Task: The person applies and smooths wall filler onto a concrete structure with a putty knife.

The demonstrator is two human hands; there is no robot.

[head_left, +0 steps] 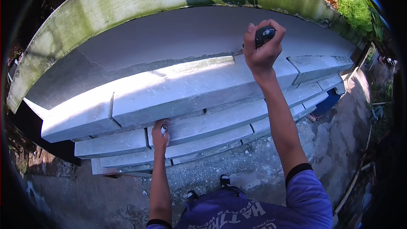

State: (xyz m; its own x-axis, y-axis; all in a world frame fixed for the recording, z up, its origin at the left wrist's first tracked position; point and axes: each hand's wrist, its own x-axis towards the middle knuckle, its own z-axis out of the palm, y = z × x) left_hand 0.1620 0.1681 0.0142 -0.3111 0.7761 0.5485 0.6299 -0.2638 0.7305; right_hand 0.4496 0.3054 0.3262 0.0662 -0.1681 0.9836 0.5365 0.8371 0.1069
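My right hand (264, 51) is closed round a dark, pale-spotted handle (265, 36) of a hand tool. Its thin metal blade (239, 52) points left and meets the back of the top row of pale blocks (190, 82), beside a raised ledge (212, 62). Much of the blade is hidden by my fingers. Lower and to the left, my left hand (160, 133) is closed against the front of the second row of blocks (212, 121). A small pale and dark end (164, 129) shows at its fingers; I cannot make out what it belongs to.
Above the blocks stands a smooth grey wall (169, 38) under a curved, green-stained overhang (106, 15). Bushy green plants (349, 6) grow at the upper right. A blue container (327, 104) sits by the right end of the blocks. Stained concrete ground (263, 169) lies below.
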